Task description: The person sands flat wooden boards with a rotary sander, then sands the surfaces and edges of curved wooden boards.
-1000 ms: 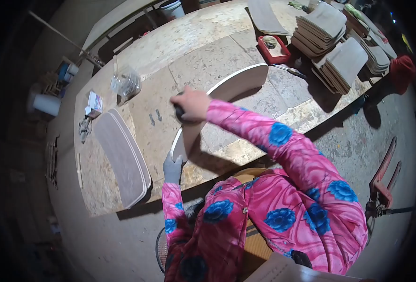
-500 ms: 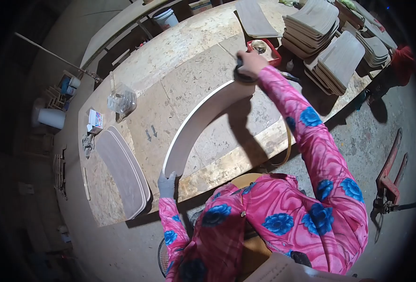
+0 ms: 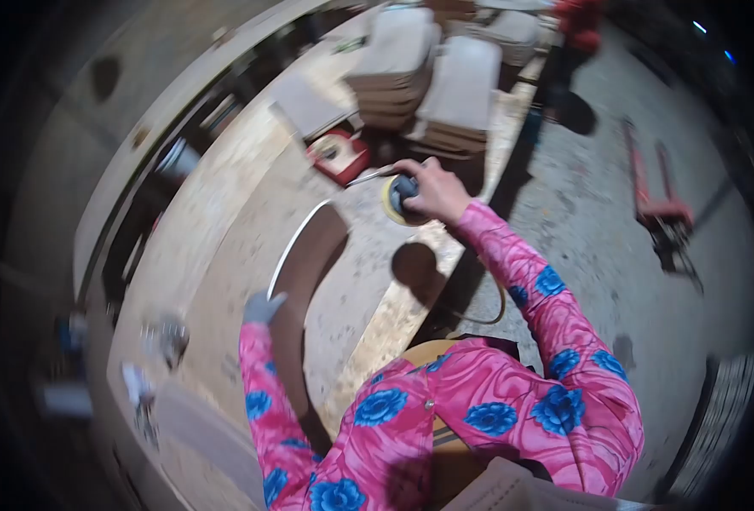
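A curved wooden panel [image 3: 310,255] stands on its edge on the workbench, its pale rim facing up and its brown inner face toward me. My left hand [image 3: 263,308], in a grey glove, grips the panel's upper rim near its left end, thumb over the inner side. Bare, my right hand [image 3: 439,192] is closed around a round handheld sander [image 3: 401,201] with a yellowish disc. The sander is apart from the panel, to the right of its far end, with the disc tilted to the left.
A red tray [image 3: 358,163] sits beyond the panel near a flat panel [image 3: 307,104]. Stacked curved panels [image 3: 458,85] fill the far end. A clear plastic container [image 3: 166,339] and more panels [image 3: 202,426] lie left. A hose [image 3: 500,308] hangs by the bench's near edge.
My right hand has lifted the sander off the panel's far end and moved it right. The left hand has shifted along the rim. The view has swung to the right.
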The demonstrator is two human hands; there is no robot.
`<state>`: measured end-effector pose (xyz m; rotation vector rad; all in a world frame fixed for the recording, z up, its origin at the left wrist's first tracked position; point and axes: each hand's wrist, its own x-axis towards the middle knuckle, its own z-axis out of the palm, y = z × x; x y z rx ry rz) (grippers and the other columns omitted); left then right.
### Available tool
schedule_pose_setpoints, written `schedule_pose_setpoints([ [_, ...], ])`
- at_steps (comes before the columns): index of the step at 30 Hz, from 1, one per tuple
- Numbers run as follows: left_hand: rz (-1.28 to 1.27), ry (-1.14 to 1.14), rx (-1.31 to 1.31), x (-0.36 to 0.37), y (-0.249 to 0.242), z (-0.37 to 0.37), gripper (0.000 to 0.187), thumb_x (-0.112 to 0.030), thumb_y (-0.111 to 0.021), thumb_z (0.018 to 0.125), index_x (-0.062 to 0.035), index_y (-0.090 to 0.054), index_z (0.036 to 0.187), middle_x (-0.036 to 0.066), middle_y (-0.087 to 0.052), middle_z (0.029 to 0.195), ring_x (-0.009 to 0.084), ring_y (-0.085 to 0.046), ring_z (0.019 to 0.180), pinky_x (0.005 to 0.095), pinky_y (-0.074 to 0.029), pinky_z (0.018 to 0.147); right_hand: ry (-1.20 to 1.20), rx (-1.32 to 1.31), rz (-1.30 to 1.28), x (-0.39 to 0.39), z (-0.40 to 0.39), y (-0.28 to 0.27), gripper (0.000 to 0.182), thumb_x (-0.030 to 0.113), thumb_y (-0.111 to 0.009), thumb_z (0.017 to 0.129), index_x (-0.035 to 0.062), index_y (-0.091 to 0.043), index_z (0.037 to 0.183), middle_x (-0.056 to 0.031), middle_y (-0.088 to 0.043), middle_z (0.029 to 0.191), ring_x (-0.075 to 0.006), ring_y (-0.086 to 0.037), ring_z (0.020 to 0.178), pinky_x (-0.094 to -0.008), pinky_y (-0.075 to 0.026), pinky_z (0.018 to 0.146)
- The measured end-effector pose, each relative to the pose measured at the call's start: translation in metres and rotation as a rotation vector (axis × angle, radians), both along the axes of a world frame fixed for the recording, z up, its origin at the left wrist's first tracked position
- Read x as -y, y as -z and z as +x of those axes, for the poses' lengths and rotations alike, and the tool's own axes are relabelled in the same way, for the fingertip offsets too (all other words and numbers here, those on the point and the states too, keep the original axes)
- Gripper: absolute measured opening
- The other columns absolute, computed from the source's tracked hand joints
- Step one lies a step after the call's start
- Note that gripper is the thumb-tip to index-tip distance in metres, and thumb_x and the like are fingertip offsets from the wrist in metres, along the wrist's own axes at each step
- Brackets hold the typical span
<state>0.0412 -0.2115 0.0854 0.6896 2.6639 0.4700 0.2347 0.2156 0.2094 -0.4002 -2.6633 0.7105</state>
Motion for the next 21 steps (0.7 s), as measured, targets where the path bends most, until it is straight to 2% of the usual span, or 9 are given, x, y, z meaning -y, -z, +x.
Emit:
schedule_pose_setpoints([
  [2, 0.121, 0.073, -0.097, -0.015, -0.017, 0.015, 0.046, -0.044, -0.065, 0.077, -0.0045, -0.067, 0.101, 0.02, -0.067, 0.09, 0.036, -0.065, 0.086, 0.0447, -0.05, 0.075, 0.098, 0.008, -0.018, 0.001, 0.036, -0.008, 0.058, 0.025, -0.067, 0.067, 0.0269, -0.051, 0.123, -0.022, -0.052, 0.099, -0.0419, -0.061, 0.085, -0.0456, -0.052, 0.079],
  [4, 0.115, 0.168, -0.142, -0.047, -0.034, 0.026, 0.043, -0.042, -0.065, 0.077, -0.0049, -0.067, 0.099, 0.02, -0.066, 0.087, 0.0373, -0.064, 0.083, 0.0453, -0.05, 0.074, 0.172, -0.002, 0.022, 0.006, 0.067, -0.01, 0.058, 0.025, -0.066, 0.068, 0.0259, -0.05, 0.124, -0.0222, -0.052, 0.099, -0.0412, -0.061, 0.085, -0.0447, -0.052, 0.079],
  [6, 0.13, 0.251, -0.205, -0.072, -0.028, 0.03, 0.038, -0.04, -0.064, 0.077, -0.0061, -0.066, 0.093, 0.02, -0.065, 0.081, 0.0392, -0.063, 0.078, 0.0468, -0.049, 0.071, 0.28, 0.055, 0.059, 0.026, 0.096, -0.023, 0.055, 0.026, -0.065, 0.069, 0.0248, -0.051, 0.122, -0.0225, -0.051, 0.099, -0.041, -0.061, 0.084, -0.0445, -0.052, 0.078],
  [8, 0.243, 0.404, -0.189, -0.105, -0.034, 0.041, 0.036, -0.04, -0.063, 0.077, -0.0071, -0.066, 0.093, 0.021, -0.065, 0.083, 0.0394, -0.063, 0.08, 0.047, -0.049, 0.07, 0.351, 0.06, 0.089, 0.039, 0.119, -0.022, 0.053, 0.025, -0.065, 0.07, 0.0245, -0.05, 0.121, -0.0218, -0.05, 0.097, -0.0412, -0.06, 0.083, -0.0443, -0.052, 0.077],
  [9, 0.184, 0.455, -0.172, -0.125, -0.038, 0.047, 0.034, -0.038, -0.064, 0.078, -0.0089, -0.069, 0.095, 0.019, -0.066, 0.086, 0.0362, -0.064, 0.081, 0.0437, -0.05, 0.071, 0.369, 0.057, 0.099, 0.043, 0.127, -0.02, 0.053, 0.025, -0.065, 0.07, 0.0245, -0.05, 0.121, -0.0218, -0.05, 0.097, -0.0412, -0.06, 0.083, -0.0443, -0.052, 0.077],
  [12, 0.17, 0.687, -0.124, -0.168, -0.043, 0.075, 0.035, -0.039, -0.058, 0.078, -0.0113, -0.067, 0.098, 0.018, -0.066, 0.089, 0.0373, -0.063, 0.084, 0.0459, -0.05, 0.075, 0.424, 0.134, 0.112, 0.059, 0.147, -0.017, 0.054, 0.025, -0.065, 0.07, 0.0245, -0.048, 0.122, -0.0207, -0.049, 0.097, -0.0423, -0.059, 0.083, -0.0456, -0.052, 0.077],
  [15, 0.17, 0.792, -0.089, -0.192, -0.039, 0.099, 0.033, -0.036, -0.056, 0.078, -0.012, -0.066, 0.099, 0.018, -0.066, 0.091, 0.0368, -0.063, 0.086, 0.0461, -0.049, 0.076, 0.393, 0.163, 0.106, 0.067, 0.154, -0.005, 0.054, 0.025, -0.065, 0.071, 0.0248, -0.05, 0.123, -0.0219, -0.049, 0.099, -0.0425, -0.06, 0.083, -0.0459, -0.051, 0.078],
  [21, -0.003, 0.695, -0.156, -0.193, -0.048, 0.115, 0.033, -0.035, -0.058, 0.078, -0.0143, -0.067, 0.102, 0.017, -0.066, 0.091, 0.0363, -0.063, 0.087, 0.0447, -0.05, 0.077, 0.169, 0.119, 0.107, 0.084, 0.113, 0.011, 0.052, 0.025, -0.066, 0.07, 0.0242, -0.054, 0.12, -0.023, -0.05, 0.1, -0.0402, -0.062, 0.078, -0.0457, -0.053, 0.073],
])
